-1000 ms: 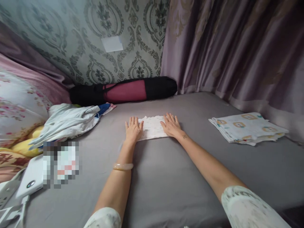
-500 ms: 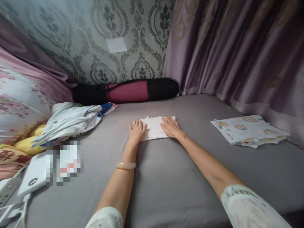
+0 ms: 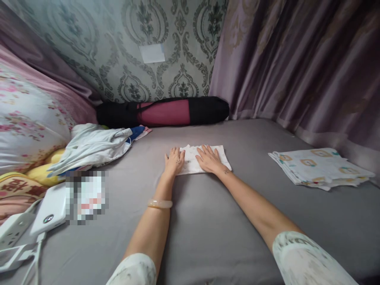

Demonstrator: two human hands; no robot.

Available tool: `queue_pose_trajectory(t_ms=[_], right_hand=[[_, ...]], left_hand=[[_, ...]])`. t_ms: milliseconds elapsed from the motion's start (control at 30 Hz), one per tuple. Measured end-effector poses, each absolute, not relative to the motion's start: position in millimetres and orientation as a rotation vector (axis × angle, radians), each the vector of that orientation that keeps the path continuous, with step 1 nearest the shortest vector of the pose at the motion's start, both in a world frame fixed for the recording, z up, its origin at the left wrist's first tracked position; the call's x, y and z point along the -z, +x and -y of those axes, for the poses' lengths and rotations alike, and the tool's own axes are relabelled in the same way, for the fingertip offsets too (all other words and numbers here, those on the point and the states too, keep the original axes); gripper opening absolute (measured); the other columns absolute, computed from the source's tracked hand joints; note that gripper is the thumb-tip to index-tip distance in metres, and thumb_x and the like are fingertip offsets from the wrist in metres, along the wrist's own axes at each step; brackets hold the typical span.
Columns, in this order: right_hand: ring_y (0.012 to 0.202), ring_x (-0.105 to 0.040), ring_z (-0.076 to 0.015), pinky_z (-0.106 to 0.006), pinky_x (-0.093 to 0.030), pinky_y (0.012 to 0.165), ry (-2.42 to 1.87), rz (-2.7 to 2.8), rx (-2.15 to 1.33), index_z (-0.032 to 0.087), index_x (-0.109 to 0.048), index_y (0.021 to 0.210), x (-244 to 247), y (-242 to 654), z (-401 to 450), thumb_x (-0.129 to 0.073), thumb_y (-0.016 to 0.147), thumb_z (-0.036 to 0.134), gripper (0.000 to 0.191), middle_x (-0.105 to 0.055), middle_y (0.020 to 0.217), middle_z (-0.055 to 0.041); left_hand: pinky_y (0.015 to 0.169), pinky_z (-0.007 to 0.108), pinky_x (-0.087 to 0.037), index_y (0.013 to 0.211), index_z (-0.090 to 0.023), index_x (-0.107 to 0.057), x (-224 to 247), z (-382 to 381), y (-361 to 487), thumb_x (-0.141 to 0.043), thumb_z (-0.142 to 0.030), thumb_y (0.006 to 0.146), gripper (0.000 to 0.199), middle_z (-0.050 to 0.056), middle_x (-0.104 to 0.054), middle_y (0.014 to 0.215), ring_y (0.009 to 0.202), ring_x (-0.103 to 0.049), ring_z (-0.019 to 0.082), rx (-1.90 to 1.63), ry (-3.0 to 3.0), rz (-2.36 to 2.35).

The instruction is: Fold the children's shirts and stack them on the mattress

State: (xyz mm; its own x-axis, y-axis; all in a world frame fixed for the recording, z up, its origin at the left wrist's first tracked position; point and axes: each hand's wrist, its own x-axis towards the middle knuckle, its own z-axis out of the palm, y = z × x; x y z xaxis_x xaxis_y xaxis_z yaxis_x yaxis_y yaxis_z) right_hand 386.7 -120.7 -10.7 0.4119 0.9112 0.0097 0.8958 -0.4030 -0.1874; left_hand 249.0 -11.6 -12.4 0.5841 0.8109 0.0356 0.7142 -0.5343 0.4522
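A white folded cloth [image 3: 192,163] with a faint print lies flat on the grey bed sheet [image 3: 208,221]. My left hand [image 3: 175,160] rests palm down on its left end, fingers spread. On its right half lies my right hand [image 3: 208,158], also flat with the fingers apart. Both hands cover parts of the cloth, and neither grips it. The far edge of the cloth looks uneven near the left hand; its right end shows beyond my right hand.
To the right lies a folded stack of printed white cloth [image 3: 322,166]. A black and dark pink roll bag [image 3: 163,113] runs along the wall. At left are crumpled clothes [image 3: 95,144], a floral pillow [image 3: 29,118], a white power bank [image 3: 52,208] and a power strip [image 3: 14,229].
My right hand has slid left along the cloth toward my left hand, baring more of the right end. My left hand stays on the left end. The view has shifted slightly.
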Motion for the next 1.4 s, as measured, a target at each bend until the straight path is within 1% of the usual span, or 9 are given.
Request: queue_pose_trajectory(t_ms=[100,200,300,400,500,867,1033,1167,1400], right_hand=[[0.148,-0.014,-0.0287,-0.055,-0.011,0.117,-2.47,1.618,-0.12,0.021,-0.033,0.152,13,376,114,-0.023,0.1,0.045,0.057,-0.023,0.16,-0.0084],[0.147,-0.015,-0.028,-0.053,-0.01,0.117,-2.481,1.61,-0.091,0.021,-0.032,0.152,16,370,111,-0.024,0.1,0.043,0.057,-0.025,0.16,-0.0078],[0.147,-0.015,-0.029,-0.054,-0.01,0.117,-2.501,1.606,-0.123,0.019,-0.032,0.152,15,367,107,-0.025,0.1,0.041,0.057,-0.024,0.16,-0.0089],[0.147,-0.015,-0.0294,-0.055,-0.008,0.117,-2.472,1.62,-0.126,0.018,-0.033,0.152,13,360,99,-0.025,0.1,0.041,0.057,-0.024,0.16,-0.0103],[0.147,-0.015,-0.0281,-0.054,-0.009,0.117,-2.417,1.646,-0.14,0.019,-0.033,0.151,15,350,90,-0.023,0.1,0.041,0.056,-0.023,0.16,-0.0094],[0.148,-0.015,-0.0271,-0.053,-0.009,0.117,-2.381,1.684,-0.168,0.018,-0.032,0.152,10,328,75,-0.022,0.101,0.04,0.057,-0.025,0.16,-0.0103],[0.146,-0.019,-0.028,-0.055,-0.009,0.116,-2.371,1.678,-0.115,0.018,-0.036,0.15,16,320,71,-0.025,0.1,0.039,0.056,-0.029,0.158,-0.0099],[0.146,-0.02,-0.0296,-0.056,-0.01,0.116,-2.356,1.689,-0.111,0.015,-0.039,0.148,11,313,64,-0.027,0.099,0.038,0.055,-0.031,0.157,-0.0127],[0.146,-0.019,-0.0257,-0.052,-0.009,0.117,-2.239,1.829,-0.112,0.01,-0.039,0.147,13,285,44,-0.026,0.099,0.036,0.056,-0.03,0.158,-0.0123]], left_hand=[[0.115,0.05,-0.027,0.134,-0.018,-0.051,13,3,247,-0.024,-0.04,0.099,0.049,0.012,-0.049,0.146,0.139,-0.039,0.025,-0.565,2.267,-1.164],[0.107,0.042,-0.039,0.11,-0.017,-0.065,14,-9,242,-0.034,-0.039,0.097,0.04,0.013,-0.067,0.121,0.122,-0.056,0.027,-0.824,1.986,-1.061],[0.1,0.038,-0.044,0.094,-0.017,-0.067,16,-21,237,-0.045,-0.042,0.093,0.033,0.013,-0.07,0.11,0.114,-0.061,0.026,-1.043,1.563,-0.996],[0.093,0.036,-0.048,0.093,-0.017,-0.065,17,-27,234,-0.044,-0.041,0.094,0.032,0.014,-0.069,0.112,0.111,-0.063,0.023,-1.107,1.149,-0.984],[0.088,0.035,-0.049,0.092,-0.016,-0.064,17,-29,231,-0.042,-0.038,0.095,0.031,0.014,-0.069,0.11,0.106,-0.065,0.021,-1.11,0.982,-1.01],[0.085,0.033,-0.05,0.088,-0.015,-0.063,16,-28,230,-0.043,-0.036,0.095,0.03,0.014,-0.069,0.108,0.102,-0.066,0.02,-1.134,0.891,-1.02],[0.082,0.03,-0.051,0.09,-0.016,-0.063,19,-29,229,-0.043,-0.038,0.095,0.031,0.014,-0.069,0.109,0.103,-0.066,0.02,-1.121,0.902,-1.01],[0.083,0.032,-0.051,0.09,-0.015,-0.063,19,-29,229,-0.042,-0.037,0.096,0.031,0.015,-0.069,0.109,0.103,-0.066,0.021,-1.143,0.901,-1.002],[0.08,0.031,-0.052,0.088,-0.014,-0.061,17,-32,228,-0.04,-0.034,0.097,0.031,0.016,-0.069,0.108,0.101,-0.067,0.02,-1.169,0.858,-1.005]])
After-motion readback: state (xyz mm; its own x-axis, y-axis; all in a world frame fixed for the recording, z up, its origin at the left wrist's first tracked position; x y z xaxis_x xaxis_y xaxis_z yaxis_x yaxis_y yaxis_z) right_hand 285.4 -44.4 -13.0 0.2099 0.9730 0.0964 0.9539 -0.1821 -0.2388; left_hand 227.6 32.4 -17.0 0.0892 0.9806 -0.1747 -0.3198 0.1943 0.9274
